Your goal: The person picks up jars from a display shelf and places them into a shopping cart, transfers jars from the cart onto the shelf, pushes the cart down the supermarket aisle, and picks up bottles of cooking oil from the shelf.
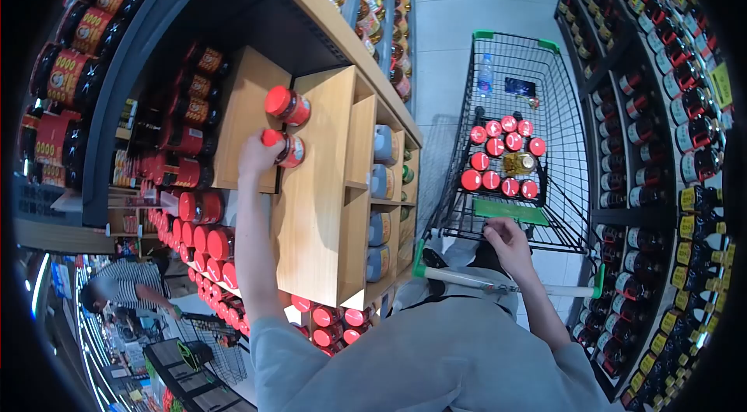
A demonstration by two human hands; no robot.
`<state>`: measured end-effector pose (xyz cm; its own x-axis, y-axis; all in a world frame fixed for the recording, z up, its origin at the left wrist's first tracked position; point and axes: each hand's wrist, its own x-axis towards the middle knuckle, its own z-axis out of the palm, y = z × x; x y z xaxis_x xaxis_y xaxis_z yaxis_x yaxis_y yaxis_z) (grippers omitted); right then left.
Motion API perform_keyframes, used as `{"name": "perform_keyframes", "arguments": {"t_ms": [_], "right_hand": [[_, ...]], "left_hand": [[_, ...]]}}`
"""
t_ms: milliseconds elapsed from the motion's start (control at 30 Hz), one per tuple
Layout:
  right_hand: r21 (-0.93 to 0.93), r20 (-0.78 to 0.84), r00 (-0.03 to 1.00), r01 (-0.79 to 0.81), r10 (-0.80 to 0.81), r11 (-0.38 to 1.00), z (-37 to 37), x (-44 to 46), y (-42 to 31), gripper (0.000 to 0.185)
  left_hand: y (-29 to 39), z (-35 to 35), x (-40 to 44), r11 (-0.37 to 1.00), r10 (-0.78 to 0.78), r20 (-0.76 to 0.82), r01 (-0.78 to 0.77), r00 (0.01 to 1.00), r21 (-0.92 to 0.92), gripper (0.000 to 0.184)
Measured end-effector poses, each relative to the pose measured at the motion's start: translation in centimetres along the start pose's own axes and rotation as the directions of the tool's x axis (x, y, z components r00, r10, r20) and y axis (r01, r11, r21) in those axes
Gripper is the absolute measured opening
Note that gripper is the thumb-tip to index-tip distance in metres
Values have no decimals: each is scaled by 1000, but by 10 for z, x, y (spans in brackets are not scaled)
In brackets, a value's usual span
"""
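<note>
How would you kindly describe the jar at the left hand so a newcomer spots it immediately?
Find the pale wooden shelving, left of the cart in the picture. There, look for the lower red-lidded jar of a pair; the left hand is on it, at the lid, whereas the upper jar is untouched.

I grip one cylindrical red-lidded, red-labelled jar point(293, 152), just beside a similar upright jar point(297, 110) on the pale wooden shelf point(307, 213).
</note>
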<state>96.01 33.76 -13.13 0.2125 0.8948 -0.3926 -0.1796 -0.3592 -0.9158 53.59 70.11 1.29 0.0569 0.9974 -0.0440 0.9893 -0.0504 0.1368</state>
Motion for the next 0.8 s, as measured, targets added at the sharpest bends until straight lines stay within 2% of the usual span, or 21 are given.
{"name": "perform_keyframes", "arguments": {"t_ms": [100, 133, 200, 233, 300, 367, 433, 467, 500, 567, 600, 633, 667, 767, 800], "right_hand": [[-9, -40, 999, 33, -33, 999, -10, -3, 9, 27], [13, -67, 998, 24, -23, 1000, -20, -4, 5, 28], [-50, -208, 976, 54, -63, 997, -49, -1, 1, 26], [-33, -276, 959, 58, -65, 998, -68, 4, 2, 25], [-158, -430, 889, 97, -157, 983, -105, 13, -6, 25], [-300, -515, 844, -15, -149, 954, -144, 36, 7, 28], [-391, -524, 846, -136, -99, 910, -172, 61, 27, 33], [-500, -492, 866, -203, -84, 842, -182, 76, 35, 37], [-523, -468, 884, -281, 4, 805, -187, 92, 49, 38], [-685, -394, 913, -369, 107, 628, -197, 128, 103, 43], [-734, -364, 915, -395, 171, 553, -197, 139, 123, 44], [-780, -337, 912, -410, 235, 473, -197, 153, 141, 46], [-779, -345, 871, -474, 351, 411, -198, 167, 163, 53], [-813, -366, 861, -480, 353, 328, -198, 188, 227, 58], [-815, -332, 864, -464, 378, 347, -197, 192, 241, 59]], "left_hand": [[-21, 11, 11, 997, 67, 0, -67, 998, 37, 53], [-23, 12, 12, 997, 36, 47, -39, 998, 64, 64], [0, 4, -9, 970, 5, -2, -5, 1000, 244, 96], [7, 6, -20, 956, 104, -138, -61, 985, 288, 88], [66, -12, -59, 988, 156, -230, -147, 961, 54, 75], [118, -13, -100, 881, 197, -87, -215, 977, -421, 66], [155, 14, -140, 817, 364, 63, -285, 929, -501, 64], [178, 31, -163, 767, 341, 265, -104, 902, -633, 62], [199, 50, -181, 793, 465, 305, -239, 831, -560, 58], [223, 99, -223, 815, 456, 412, -183, 789, -551, 58], [224, 129, -245, 833, 494, 304, -344, 814, -433, 58], [234, 143, -264, 840, 497, 252, -387, 830, -380, 58], [234, 167, -282, 856, 429, 240, -307, 871, -416, 53], [240, 209, -312, 927, 338, 187, -293, 922, -233, 46], [256, 208, -310, 946, 303, 186, -272, 935, -175, 38]]}}
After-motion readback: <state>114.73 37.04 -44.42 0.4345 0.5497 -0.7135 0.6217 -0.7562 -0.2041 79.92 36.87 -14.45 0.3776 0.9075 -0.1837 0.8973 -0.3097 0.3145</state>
